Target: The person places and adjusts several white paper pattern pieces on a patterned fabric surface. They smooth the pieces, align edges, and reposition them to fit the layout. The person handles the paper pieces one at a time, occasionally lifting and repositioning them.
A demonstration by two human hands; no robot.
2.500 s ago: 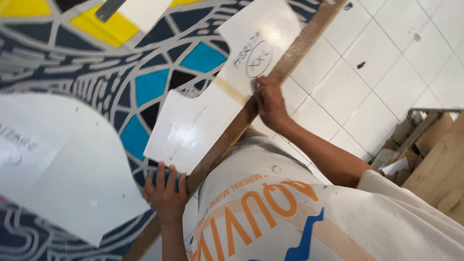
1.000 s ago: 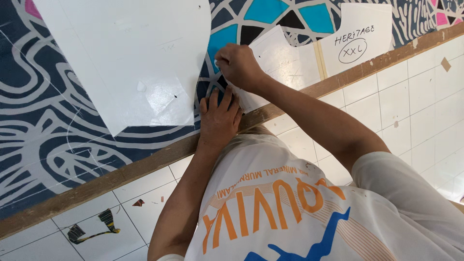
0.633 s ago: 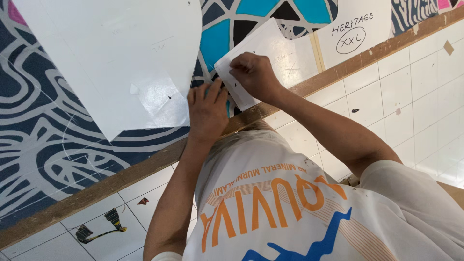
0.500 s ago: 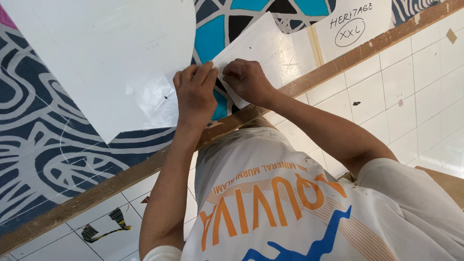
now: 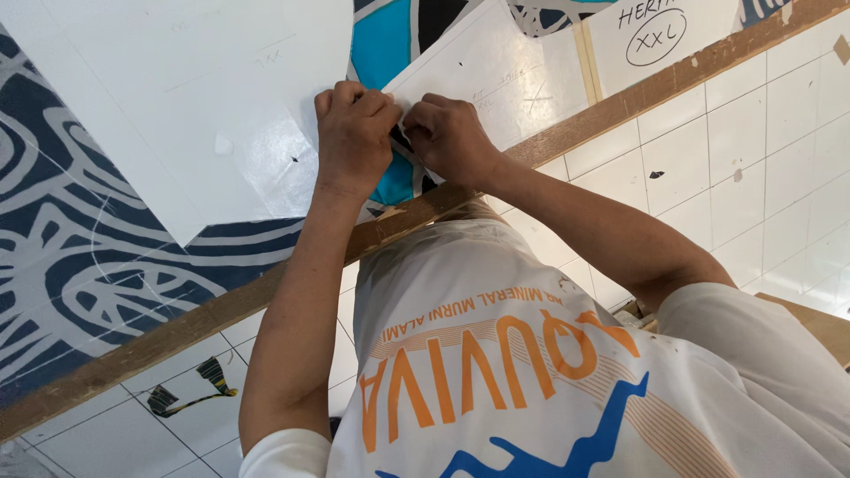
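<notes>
My left hand [image 5: 352, 133] and my right hand [image 5: 450, 137] meet knuckle to knuckle over a patterned fabric [image 5: 80, 265] in navy, white and turquoise. Both are curled shut, pinching the near corner of a small white paper sheet [image 5: 505, 80] that has a taped seam and pen marks. My left hand also rests against the edge of a large white paper sheet [image 5: 195, 97] lying to the left. What sits between the fingertips is hidden.
A wooden strip [image 5: 177, 332] edges the table between the fabric and my white printed shirt [image 5: 496, 372]. Below is white tiled floor [image 5: 753, 150] with a dark fabric scrap [image 5: 190, 389]. A brown wooden piece [image 5: 823, 323] shows at the right.
My left hand has risen from the table's wooden edge to join my right hand at the small sheet's corner. The view has shifted closer to the sheets.
</notes>
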